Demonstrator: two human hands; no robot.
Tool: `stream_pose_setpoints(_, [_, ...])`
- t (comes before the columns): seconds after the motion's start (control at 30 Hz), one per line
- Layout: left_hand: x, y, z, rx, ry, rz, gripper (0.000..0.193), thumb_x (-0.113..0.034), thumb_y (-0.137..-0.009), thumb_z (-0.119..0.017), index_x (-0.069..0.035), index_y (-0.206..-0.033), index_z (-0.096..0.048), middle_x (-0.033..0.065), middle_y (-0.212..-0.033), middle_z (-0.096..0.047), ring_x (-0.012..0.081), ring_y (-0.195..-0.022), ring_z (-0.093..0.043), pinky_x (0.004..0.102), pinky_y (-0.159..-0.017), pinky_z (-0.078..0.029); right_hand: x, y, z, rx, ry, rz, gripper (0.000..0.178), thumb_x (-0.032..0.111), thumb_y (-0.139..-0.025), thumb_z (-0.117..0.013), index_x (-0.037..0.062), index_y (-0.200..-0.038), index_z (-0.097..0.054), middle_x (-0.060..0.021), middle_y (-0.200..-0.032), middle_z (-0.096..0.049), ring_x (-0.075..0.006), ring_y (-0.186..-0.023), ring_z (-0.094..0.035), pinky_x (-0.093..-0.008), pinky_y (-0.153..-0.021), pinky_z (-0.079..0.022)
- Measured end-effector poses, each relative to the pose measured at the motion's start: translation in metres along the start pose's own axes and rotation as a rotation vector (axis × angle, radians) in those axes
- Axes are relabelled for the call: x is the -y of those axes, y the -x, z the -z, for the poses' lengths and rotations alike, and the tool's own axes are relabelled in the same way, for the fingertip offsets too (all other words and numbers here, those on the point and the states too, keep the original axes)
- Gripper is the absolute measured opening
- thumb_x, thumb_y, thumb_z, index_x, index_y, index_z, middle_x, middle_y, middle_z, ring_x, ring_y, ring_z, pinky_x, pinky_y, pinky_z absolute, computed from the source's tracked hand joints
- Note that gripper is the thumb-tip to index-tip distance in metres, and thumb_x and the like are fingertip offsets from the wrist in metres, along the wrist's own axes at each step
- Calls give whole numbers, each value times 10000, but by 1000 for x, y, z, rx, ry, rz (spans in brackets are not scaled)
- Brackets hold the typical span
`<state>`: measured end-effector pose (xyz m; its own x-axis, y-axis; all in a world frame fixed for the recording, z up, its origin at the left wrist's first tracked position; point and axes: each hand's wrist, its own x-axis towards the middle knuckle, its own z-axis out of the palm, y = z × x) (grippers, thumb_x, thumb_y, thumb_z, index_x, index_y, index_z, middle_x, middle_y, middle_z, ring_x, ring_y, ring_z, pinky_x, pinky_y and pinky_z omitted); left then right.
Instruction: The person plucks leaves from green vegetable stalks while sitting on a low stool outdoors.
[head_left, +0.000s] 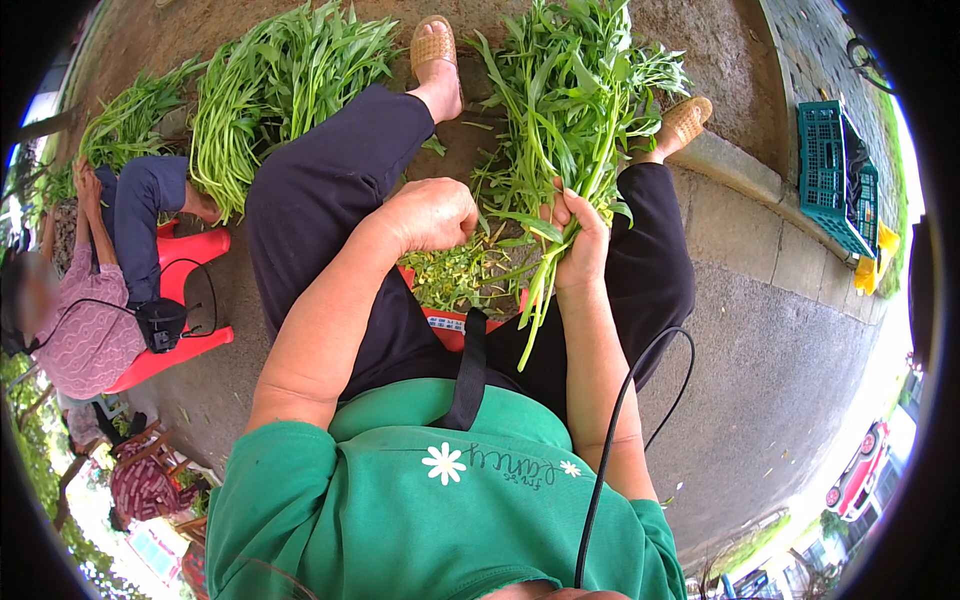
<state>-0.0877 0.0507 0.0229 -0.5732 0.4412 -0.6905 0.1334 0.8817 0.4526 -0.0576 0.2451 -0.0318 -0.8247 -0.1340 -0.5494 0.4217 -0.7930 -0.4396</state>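
My right hand (583, 240) is closed round the stems of a bunch of water spinach (537, 295). The cut ends point back toward me, and the leafy part stretches away over my right shin. To its left, over the gap between my knees, my left hand (432, 214) is curled with its fingers together. Whatever its fingertips hold, if anything, is hidden behind the hand. Below it lie green and yellow leaf trimmings (440, 282), with a red plastic edge (445, 338) showing at their near side.
A large water spinach heap (290, 75) lies beyond my left knee. At the left a co-worker (90, 330) sits on a red plastic stool (195, 250) by more greens (140, 118). A green crate (822, 165) and yellow bag (880, 262) are at the right. A black cable (612, 440) loops beside my right arm.
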Motion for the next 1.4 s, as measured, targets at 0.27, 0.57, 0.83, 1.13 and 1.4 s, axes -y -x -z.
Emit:
stream_pose_setpoints(0.27, [1, -3, -4, 15, -104, 31, 169, -188, -739, -618, -99, -862, -692, 129, -828, -655, 302, -816, -623, 389, -738, -488, 0, 1, -1, -7, 11, 7, 204, 107, -818, -551, -25, -973, -557, 5, -598, -416, -105, -513, -380, -220, -443, -323])
stream_pose_setpoints(0.57, [-6, -12, -1, -665, 234, -172, 128, -122, -777, -613, -55, -874, -663, 117, -792, -648, 258, -724, -632, 329, -679, -499, 0, 1, -3, -28, 25, 8, 190, 104, -818, -550, -22, -960, -562, 7, -588, -417, -103, -507, -377, -219, -443, -315])
stream_pose_setpoints(0.83, [-20, -31, -8, -630, 495, -287, 178, -67, -795, -632, -9, -963, -647, 79, -822, -660, 117, -706, -611, 254, -670, -492, -3, 0, -2, -30, 25, 13, 159, 92, -821, -544, -17, -934, -565, 7, -583, -424, -102, -499, -381, -218, -453, -325])
stream_pose_setpoints(1.13, [-29, -38, -13, -562, 515, -281, 198, -95, -771, -634, -13, -950, -655, 77, -767, -660, 115, -650, -596, 261, -622, -480, -6, -3, 4, -27, 35, 26, 157, 97, -821, -546, -8, -933, -579, 13, -594, -449, -88, -490, -397, -217, -455, -336])
stream_pose_setpoints(1.4, [-28, -38, -13, -689, 189, -281, 138, -182, -753, -600, -69, -811, -653, 78, -753, -642, 265, -689, -620, 353, -628, -496, -5, -2, 2, -21, 21, -1, 162, 100, -819, -549, -7, -937, -573, 2, -594, -452, -100, -491, -411, -223, -457, -339])
